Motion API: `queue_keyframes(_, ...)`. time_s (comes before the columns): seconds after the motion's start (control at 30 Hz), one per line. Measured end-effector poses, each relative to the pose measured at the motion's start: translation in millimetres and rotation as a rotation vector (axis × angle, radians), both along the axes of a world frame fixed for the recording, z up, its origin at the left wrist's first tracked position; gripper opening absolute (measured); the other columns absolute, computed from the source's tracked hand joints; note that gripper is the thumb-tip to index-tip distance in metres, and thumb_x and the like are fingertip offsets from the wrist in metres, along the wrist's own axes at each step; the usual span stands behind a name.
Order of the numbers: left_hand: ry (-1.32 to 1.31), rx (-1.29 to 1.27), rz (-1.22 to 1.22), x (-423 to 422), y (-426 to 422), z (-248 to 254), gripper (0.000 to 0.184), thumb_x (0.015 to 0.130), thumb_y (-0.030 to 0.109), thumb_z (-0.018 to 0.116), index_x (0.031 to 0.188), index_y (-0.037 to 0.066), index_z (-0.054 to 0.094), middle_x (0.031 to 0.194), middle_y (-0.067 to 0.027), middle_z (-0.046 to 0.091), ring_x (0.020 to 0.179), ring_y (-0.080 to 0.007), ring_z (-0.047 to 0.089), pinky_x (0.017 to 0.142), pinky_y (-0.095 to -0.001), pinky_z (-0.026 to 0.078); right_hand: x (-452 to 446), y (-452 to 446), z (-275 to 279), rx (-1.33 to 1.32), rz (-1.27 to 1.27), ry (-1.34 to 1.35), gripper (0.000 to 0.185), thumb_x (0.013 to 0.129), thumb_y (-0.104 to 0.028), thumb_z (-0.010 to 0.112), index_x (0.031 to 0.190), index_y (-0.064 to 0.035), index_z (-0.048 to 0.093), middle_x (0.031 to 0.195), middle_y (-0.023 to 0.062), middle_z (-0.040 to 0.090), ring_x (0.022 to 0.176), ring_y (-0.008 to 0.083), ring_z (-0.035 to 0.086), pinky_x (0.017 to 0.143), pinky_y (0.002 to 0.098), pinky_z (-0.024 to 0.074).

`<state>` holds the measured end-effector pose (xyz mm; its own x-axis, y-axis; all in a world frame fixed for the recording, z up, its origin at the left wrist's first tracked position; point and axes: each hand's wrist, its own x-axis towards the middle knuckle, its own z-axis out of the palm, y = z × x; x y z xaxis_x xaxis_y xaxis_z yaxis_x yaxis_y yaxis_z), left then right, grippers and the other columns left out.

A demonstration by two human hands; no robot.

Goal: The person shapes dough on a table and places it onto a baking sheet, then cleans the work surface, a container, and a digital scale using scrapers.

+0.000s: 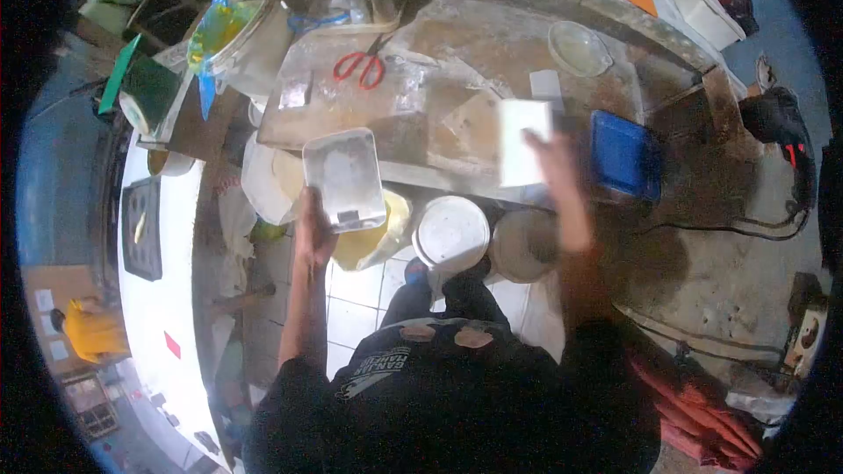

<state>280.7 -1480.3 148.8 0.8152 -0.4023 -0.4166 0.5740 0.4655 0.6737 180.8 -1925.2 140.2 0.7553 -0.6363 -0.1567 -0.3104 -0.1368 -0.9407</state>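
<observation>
My left hand (313,226) is closed on the lower left edge of a clear rectangular plastic container (344,177). The container is tilted so that its inside faces me, with a small dark mark near its bottom edge. My right hand (555,161), blurred by motion, grips the right side of a bright white rectangular piece (518,154), possibly a lid or a flat box, over the worktable's front edge (413,174). Some of its fingers are hidden. Just right of this hand lies a blue rectangular tray or lid (625,156).
Red-handled scissors (359,70) and a clear round dish (580,48) lie on the dusty table. Below stand a white lidded bucket (450,233) and a yellowish bag (369,246). A cord (746,230) runs at right. A person in yellow (90,329) is at far left.
</observation>
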Motion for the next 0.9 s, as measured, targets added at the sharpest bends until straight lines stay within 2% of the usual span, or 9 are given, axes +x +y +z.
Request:
queue_keyframes(0.1,0.023,0.06,0.103,-27.0,21.6,-13.4,0.061,0.104,0.049,0.045,0.15,0.01,0.037,0.148,-0.0088,0.046,0.136,-0.0278,0.043,0.114,-0.0486,0.035,-0.5,-89.3,1.7,-0.731,0.044,0.205,0.05,0.082,-0.026,0.078,0.116,0.0045,0.058,0.104,0.0243,0.07,0.093,0.0379,0.068,0.084,0.0448,0.0535)
queue_keyframes(0.33,0.056,-0.114,0.189,-49.2,28.5,-3.1,0.064,0.102,0.052,0.047,0.15,0.013,0.037,0.149,-0.0092,0.042,0.135,-0.0298,0.043,0.112,-0.0567,0.035,11.4,-95.8,-4.9,-0.736,0.057,0.417,0.053,0.082,-0.022,0.075,0.124,0.0022,0.054,0.111,0.0285,0.066,0.106,0.0443,0.063,0.093,0.0501,0.05)
queue_keyframes(0.4,0.078,-0.1,0.227,-50.3,30.2,-2.0,0.062,0.102,0.051,0.048,0.149,0.012,0.039,0.146,-0.0089,0.046,0.133,-0.03,0.045,0.111,-0.0557,0.036,19.8,-69.2,-7.8,-1.267,0.1,0.284,0.059,0.081,-0.024,0.076,0.13,0.0005,0.053,0.121,0.0281,0.062,0.114,0.0451,0.058,0.098,0.0495,0.0471)
queue_keyframes(0.47,0.104,-0.088,0.257,-55.5,26.6,9.6,0.06,0.102,0.05,0.047,0.148,0.011,0.04,0.145,-0.0087,0.047,0.132,-0.0297,0.046,0.11,-0.0547,0.037,36.6,-28.6,3.6,-0.676,0.313,0.284,0.078,0.075,-0.031,0.081,0.136,0.0031,0.048,0.131,0.0287,0.056,0.12,0.0459,0.054,0.102,0.0499,0.0436)
queue_keyframes(0.57,0.105,-0.134,0.292,-57.6,23.8,9.7,0.058,0.103,0.048,0.048,0.146,0.01,0.043,0.143,-0.0084,0.051,0.13,-0.0294,0.049,0.11,-0.053,0.038,51.6,15.3,-25.2,-1.037,0.252,0.189,0.086,0.069,-0.04,0.083,0.133,0.0057,0.049,0.13,0.0301,0.055,0.125,0.0439,0.053,0.104,0.0465,0.044)
queue_keyframes(0.7,0.112,-0.37,0.281,-60.0,36.0,-10.6,0.055,0.102,0.046,0.049,0.143,0.009,0.047,0.141,-0.0095,0.054,0.129,-0.0296,0.051,0.11,-0.052,0.039,63.6,28.0,1.3,-0.785,0.268,0.453,0.096,0.062,-0.043,0.087,0.132,0.0088,0.048,0.122,0.0288,0.061,0.122,0.0406,0.056,0.104,0.0428,0.0452)
queue_keyframes(0.8,0.098,-0.39,0.286,-62.4,36.6,-0.2,0.053,0.102,0.046,0.049,0.142,0.01,0.049,0.141,-0.0099,0.055,0.128,-0.0302,0.052,0.11,-0.0519,0.039,86.3,2.3,-5.8,-0.656,0.291,0.293,0.09,0.065,-0.041,0.086,0.133,0.0063,0.051,0.123,0.028,0.06,0.115,0.0404,0.06,0.098,0.0449,0.0473)
queue_keyframes(0.87,0.12,-0.418,0.285,-61.3,45.3,-6.2,0.053,0.103,0.046,0.049,0.142,0.01,0.049,0.14,-0.0097,0.056,0.128,-0.0302,0.053,0.11,-0.0516,0.039,98.8,-2.5,12.5,-0.615,0.466,0.194,0.056,0.075,-0.031,0.079,0.118,0.0006,0.062,0.117,0.0249,0.062,0.108,0.0405,0.062,0.091,0.0468,0.0489)
queue_keyframes(0.9,0.141,-0.437,0.268,-63.1,48.6,-9.6,0.053,0.103,0.046,0.049,0.142,0.01,0.05,0.14,-0.0094,0.056,0.128,-0.0303,0.053,0.109,-0.0513,0.04,90.1,14.0,41.7,-0.617,0.472,0.204,0.056,0.075,-0.031,0.079,0.118,0.0006,0.062,0.117,0.0249,0.062,0.108,0.0405,0.062,0.091,0.0468,0.0489)
